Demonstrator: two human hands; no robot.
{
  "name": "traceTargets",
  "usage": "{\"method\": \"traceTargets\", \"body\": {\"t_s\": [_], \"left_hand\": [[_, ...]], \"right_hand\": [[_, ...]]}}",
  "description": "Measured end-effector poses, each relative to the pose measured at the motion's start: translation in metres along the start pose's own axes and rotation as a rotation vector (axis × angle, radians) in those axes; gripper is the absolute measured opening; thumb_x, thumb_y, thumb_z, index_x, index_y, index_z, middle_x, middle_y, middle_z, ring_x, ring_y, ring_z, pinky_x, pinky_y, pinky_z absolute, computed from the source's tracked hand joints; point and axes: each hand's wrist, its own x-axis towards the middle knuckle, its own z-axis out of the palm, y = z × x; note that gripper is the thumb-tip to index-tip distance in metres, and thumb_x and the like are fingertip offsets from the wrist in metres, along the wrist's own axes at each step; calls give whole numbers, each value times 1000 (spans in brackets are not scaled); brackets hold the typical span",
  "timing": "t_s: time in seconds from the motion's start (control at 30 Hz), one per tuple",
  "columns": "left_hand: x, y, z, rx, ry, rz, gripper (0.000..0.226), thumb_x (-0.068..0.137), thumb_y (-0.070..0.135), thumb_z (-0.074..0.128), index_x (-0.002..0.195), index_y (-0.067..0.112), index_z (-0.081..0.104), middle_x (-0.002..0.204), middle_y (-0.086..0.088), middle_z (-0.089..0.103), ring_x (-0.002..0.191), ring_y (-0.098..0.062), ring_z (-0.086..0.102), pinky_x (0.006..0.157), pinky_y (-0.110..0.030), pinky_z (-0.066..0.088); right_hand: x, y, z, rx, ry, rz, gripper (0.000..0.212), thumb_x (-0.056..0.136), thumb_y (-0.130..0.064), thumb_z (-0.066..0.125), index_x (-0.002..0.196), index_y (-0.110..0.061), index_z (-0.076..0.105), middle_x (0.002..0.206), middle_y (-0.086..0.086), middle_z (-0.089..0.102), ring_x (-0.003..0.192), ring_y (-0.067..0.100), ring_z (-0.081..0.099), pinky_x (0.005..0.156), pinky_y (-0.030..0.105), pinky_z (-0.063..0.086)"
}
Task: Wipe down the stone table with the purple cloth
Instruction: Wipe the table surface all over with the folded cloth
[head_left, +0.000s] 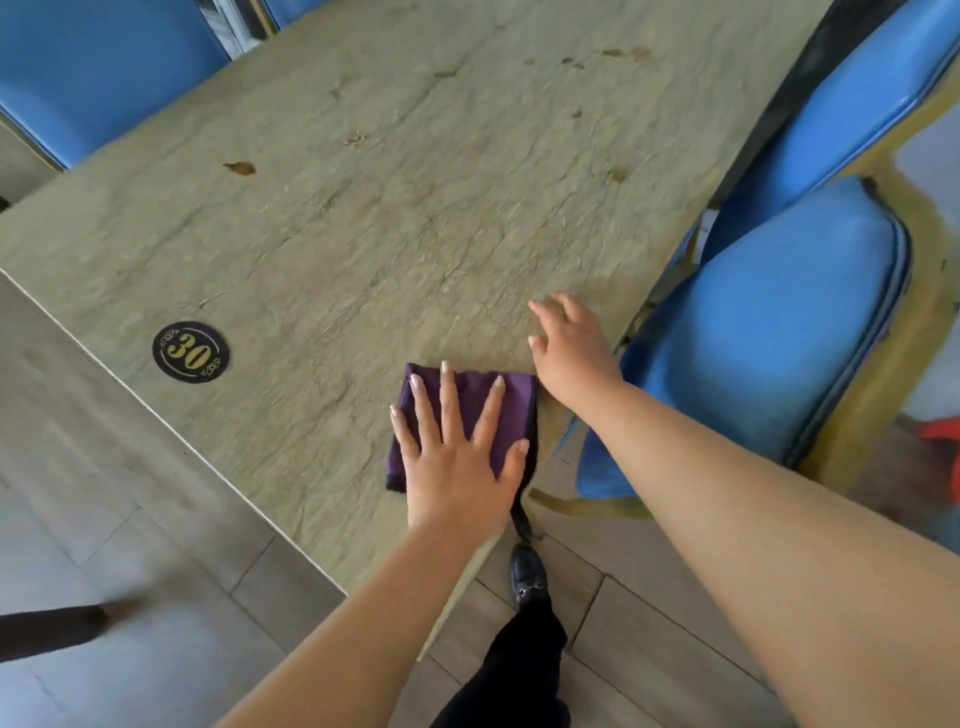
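Observation:
The folded purple cloth lies flat near the near right corner of the stone table. My left hand presses down on the cloth with straight, spread fingers. My right hand hovers or rests just to the right of the cloth, near the table's right edge, with relaxed fingers and nothing in it. Brown spots and a dried leaf mark the far part of the tabletop.
A round black sticker with a gold 30 sits on the table to the left of the cloth. Blue chairs stand at the right and at the far left. My black shoe shows on the tiled floor below the table corner.

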Motion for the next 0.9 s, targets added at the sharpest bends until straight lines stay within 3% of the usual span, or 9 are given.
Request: {"method": "traceTargets", "body": {"t_s": [0.1,0.17,0.37,0.47,0.6,0.7,0.8,0.9], "left_hand": [[0,-8,-1,29,-1,176,66,91,69,20,151,44,8,162,-8,-3,147,-39,-9,114,-65,2],[29,-21,-8,57,-9,204,65,90,71,20,149,50,6,163,-1,-3,148,-35,-10,113,-66,3],[151,-25,-22,8,-87,-202,65,87,71,12,147,52,-4,162,-1,-13,146,-36,-18,112,-65,-5],[156,7,-22,-23,-100,-285,68,89,68,13,150,45,-6,161,-8,-15,145,-40,-17,113,-64,-5],[101,44,-11,-39,-15,-54,67,91,67,20,151,43,6,162,-9,-3,146,-40,-10,114,-63,-1],[92,34,-11,-12,-27,53,64,90,70,22,149,49,7,163,-1,-2,148,-34,-12,114,-64,1],[125,17,-15,16,3,-49,63,89,71,20,147,53,2,163,3,-4,148,-30,-11,114,-65,0],[186,12,-20,-4,-34,-300,64,87,72,13,147,54,-1,162,2,-9,147,-31,-16,113,-65,-4]], "right_hand": [[31,3,-6,-62,-20,-30,46,100,-27,41,145,-22,35,156,6,19,142,27,20,115,39,23],[43,5,-12,-112,-9,-60,43,100,-28,40,143,-25,37,153,5,25,139,26,25,112,39,28],[62,24,-33,-144,-66,-184,41,97,-16,41,133,-32,50,133,0,41,121,22,38,97,35,35],[82,31,-47,-118,-147,-204,38,96,-14,42,126,-33,56,125,-1,42,117,21,39,93,35,41],[106,37,-59,-124,-185,-215,35,95,-14,44,123,-31,56,124,-3,42,118,21,39,91,38,45],[124,38,-63,-165,-206,-290,34,94,-13,46,122,-29,55,128,-1,42,121,22,39,93,38,43],[148,40,-70,-161,-220,-358,33,94,-13,48,123,-27,57,127,0,44,121,22,39,95,36,42],[181,48,-80,-181,-229,-404,31,94,-17,51,122,-27,60,131,1,44,126,21,38,101,34,38]]}}
